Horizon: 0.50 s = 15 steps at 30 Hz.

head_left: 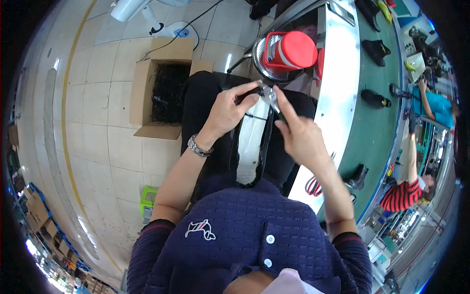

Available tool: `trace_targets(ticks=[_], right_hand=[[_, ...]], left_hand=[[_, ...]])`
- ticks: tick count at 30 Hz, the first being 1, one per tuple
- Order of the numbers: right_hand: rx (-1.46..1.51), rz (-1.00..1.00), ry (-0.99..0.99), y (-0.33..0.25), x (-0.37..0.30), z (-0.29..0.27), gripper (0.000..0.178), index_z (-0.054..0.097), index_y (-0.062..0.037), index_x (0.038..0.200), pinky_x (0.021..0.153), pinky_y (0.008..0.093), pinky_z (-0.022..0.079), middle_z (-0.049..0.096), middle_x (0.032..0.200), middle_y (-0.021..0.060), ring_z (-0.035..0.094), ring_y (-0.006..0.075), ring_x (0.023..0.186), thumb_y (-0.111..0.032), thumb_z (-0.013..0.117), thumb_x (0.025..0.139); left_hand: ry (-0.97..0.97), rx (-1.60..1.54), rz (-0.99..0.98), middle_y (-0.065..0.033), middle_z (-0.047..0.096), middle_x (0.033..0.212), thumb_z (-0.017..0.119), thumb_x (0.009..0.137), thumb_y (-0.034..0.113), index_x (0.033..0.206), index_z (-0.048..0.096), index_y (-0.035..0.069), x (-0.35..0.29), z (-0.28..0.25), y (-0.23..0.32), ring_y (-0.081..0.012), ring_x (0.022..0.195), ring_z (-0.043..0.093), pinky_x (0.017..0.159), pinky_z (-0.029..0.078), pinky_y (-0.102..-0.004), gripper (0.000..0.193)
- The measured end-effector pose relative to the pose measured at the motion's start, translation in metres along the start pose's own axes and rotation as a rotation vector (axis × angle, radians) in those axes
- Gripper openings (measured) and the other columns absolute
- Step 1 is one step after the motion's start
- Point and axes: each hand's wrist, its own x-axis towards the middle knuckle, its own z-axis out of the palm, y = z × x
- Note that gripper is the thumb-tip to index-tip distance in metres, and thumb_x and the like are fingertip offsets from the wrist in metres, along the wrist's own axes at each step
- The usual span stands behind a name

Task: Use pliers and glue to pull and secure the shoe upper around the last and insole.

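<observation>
A black shoe upper with a white underside facing up (250, 147) lies lengthwise on my lap, its far end between my hands. A thin dark band crosses the white part near that end. My left hand (229, 109) grips the left side of the far end, thumb and fingers closed on its edge. In my right hand (302, 134) is a shiny metal hand tool with a dark handle (269, 93), perhaps pincers. The tool's metal head touches the shoe's far tip; its jaws are too small to make out.
A cardboard box of black scraps (164, 93) stands on the floor to the left. A red-lidded container (293, 51) sits on a round stool ahead. Along the right runs a metal ledge (338, 98) beside a green conveyor (377, 78) carrying dark shoes. Two people work beyond it.
</observation>
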Motion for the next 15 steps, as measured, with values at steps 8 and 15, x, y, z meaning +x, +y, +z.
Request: trace_targets(ticks=[8,15], right_hand=[[0.024,0.021,-0.003,-0.001,-0.007,0.013,0.069,0.026,-0.0189,0.149,0.059,0.0478,0.050,0.064,0.068,0.0201,0.065,0.0386,0.064,-0.010,0.059,0.089],[0.538,0.482,0.157,0.030,-0.057,0.013,0.060,0.028,-0.0140,0.148,0.067,0.0406,0.053,0.069,0.087,0.0231,0.069,0.0371,0.075,-0.014,0.055,0.094]], left_hand=[[-0.065,-0.067,-0.052,-0.0044,0.070,0.097,0.062,0.089,0.014,0.124,0.062,0.004,0.002,-0.003,0.009,-0.0049,0.083,0.058,0.077,0.047,-0.0224,0.036],[0.009,-0.161,-0.098,-0.0010,0.069,0.089,0.069,0.087,0.017,0.115,0.067,0.000,0.010,0.001,0.014,-0.0043,0.078,0.057,0.072,0.045,-0.0201,0.032]])
